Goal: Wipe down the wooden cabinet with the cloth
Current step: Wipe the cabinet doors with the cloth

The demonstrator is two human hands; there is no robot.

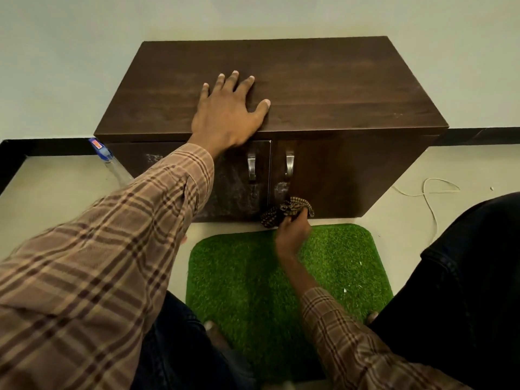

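Observation:
A low dark wooden cabinet (323,80) with two doors and two metal handles stands against the pale wall. My left hand (228,114) lies flat on its top near the front edge, fingers spread, holding nothing. My right hand (292,232) grips a bunched dark patterned cloth (284,211) and presses it against the bottom of the right door, just right of the gap between the doors. Whitish smears show on the left door and below the right handle (289,164).
A green artificial-grass mat (253,277) lies on the floor in front of the cabinet. A clear spray bottle with a blue top (108,161) stands at the cabinet's left side. A thin white cord (427,192) trails on the floor at the right. My dark-trousered knees flank the mat.

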